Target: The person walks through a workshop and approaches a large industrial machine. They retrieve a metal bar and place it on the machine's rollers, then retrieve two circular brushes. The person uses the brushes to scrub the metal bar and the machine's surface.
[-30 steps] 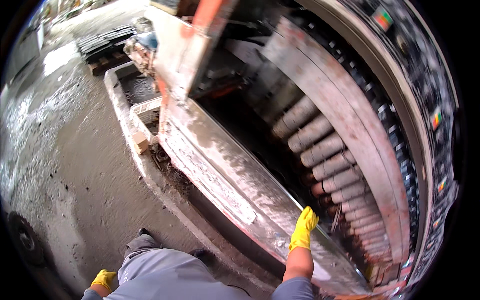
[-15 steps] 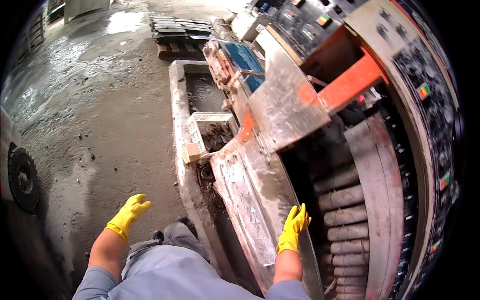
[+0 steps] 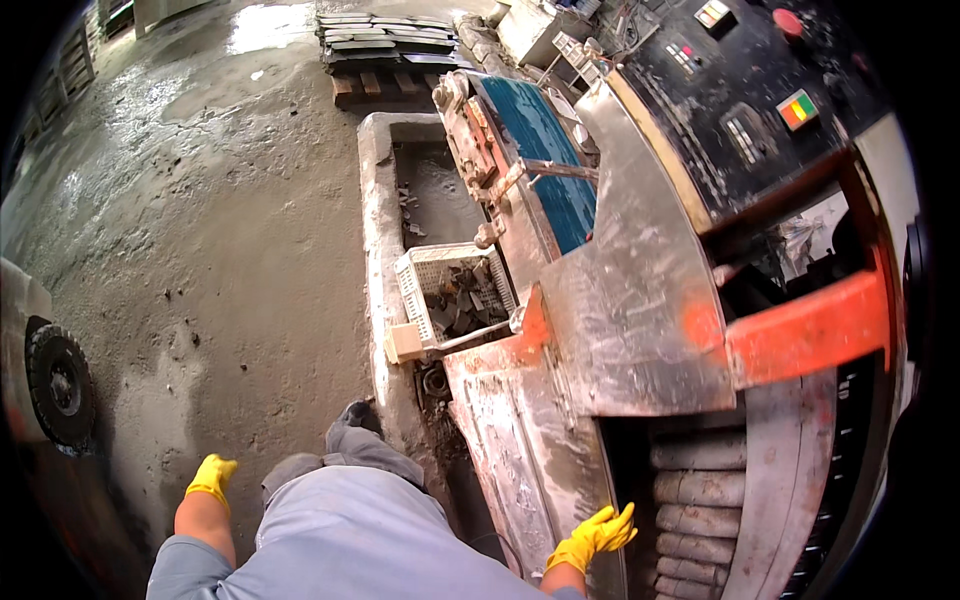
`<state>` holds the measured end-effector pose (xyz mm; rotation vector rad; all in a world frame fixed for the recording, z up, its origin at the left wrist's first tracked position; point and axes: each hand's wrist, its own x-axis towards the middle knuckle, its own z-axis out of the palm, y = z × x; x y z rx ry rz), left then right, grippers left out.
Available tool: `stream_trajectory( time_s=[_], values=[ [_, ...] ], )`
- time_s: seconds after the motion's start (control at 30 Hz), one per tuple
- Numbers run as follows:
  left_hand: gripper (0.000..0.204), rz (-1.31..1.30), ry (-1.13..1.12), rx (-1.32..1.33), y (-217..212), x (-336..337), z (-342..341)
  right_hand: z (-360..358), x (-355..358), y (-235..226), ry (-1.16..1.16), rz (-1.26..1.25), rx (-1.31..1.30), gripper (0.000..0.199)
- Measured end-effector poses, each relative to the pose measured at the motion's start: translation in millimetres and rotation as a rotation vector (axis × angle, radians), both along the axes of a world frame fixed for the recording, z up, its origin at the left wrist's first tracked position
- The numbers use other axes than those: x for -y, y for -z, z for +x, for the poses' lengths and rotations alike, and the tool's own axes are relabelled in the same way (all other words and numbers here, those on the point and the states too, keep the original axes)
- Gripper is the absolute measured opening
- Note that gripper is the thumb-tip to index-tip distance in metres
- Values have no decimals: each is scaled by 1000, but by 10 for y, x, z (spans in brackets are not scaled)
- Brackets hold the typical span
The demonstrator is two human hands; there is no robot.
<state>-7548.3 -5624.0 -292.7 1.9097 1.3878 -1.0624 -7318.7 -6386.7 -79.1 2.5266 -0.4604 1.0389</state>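
My left hand, in a yellow rubber glove, hangs over the wet floor at my left side. Its fingers are loosely bent and nothing shows in it. In a matching glove, my right hand is open, fingers apart and empty. It is above the edge of the worn metal machine bed, close to the rollers; whether it touches the metal I cannot tell. A white plastic crate with dark broken pieces sits ahead, beside the bed, and a small pale block lies by its near corner.
A concrete curb runs along the machine. An orange bar crosses above the rollers, below a black control panel. Stacked dark slabs rest on a pallet at the back. A vehicle wheel stands at the left.
I have moved forward, and the view has turned toward the crate and control panel. Both hands sit lower in view; the left fingers are more bent than before.
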Motion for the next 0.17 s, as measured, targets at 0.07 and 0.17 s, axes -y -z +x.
stream_trajectory(
  time_s=[0.07,0.17],
  values=[
    [65,-97,45,-26,-328,-10,293,70,19,81,53,-24,22,47],
    [70,-126,-161,142,-707,77,811,90,59,185,189,-34,25,53]
  ],
)
